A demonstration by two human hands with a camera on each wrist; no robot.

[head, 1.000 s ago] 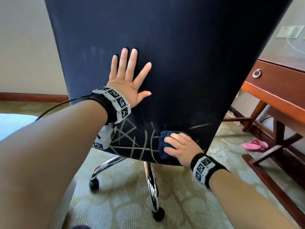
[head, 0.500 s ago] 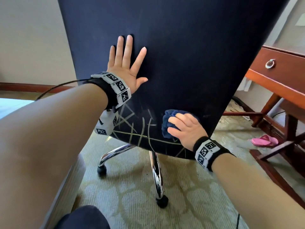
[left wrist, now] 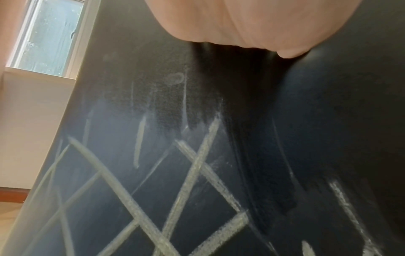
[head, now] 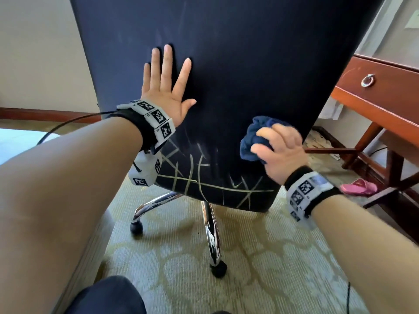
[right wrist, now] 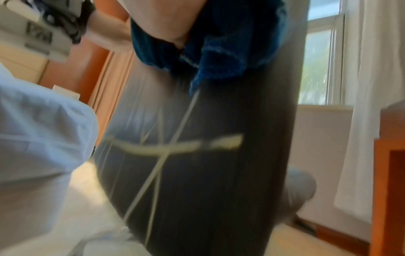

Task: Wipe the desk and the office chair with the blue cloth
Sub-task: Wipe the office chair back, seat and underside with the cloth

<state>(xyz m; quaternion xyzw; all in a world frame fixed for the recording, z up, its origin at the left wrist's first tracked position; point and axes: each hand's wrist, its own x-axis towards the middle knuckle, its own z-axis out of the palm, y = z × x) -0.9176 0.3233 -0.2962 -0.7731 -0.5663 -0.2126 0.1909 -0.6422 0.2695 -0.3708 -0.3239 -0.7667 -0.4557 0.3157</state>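
The dark navy back of the office chair [head: 238, 64] fills the upper head view, with pale chalk-like lines [head: 204, 184] crossing its lower part. My left hand [head: 166, 87] lies flat on the chair back, fingers spread and straight. My right hand [head: 277, 150] grips the bunched blue cloth [head: 251, 141] and presses it on the chair's lower right side, above the lines. In the right wrist view the blue cloth [right wrist: 221, 52] bulges under my palm against the chair back [right wrist: 208, 173]. The left wrist view shows the marked chair back [left wrist: 197, 173] up close.
The wooden desk [head: 385, 103] with a ring-pull drawer stands at the right, its legs and crossbars reaching the floor. A pink slipper [head: 359, 186] lies beneath it. The chair's chrome base [head: 210, 234] with castors sits on patterned carpet. A pale cushioned edge [head: 90, 252] lies at lower left.
My right hand has carried the cloth up and to the right along the lower chair back. The left hand stays flat on the chair. The view has shifted closer.
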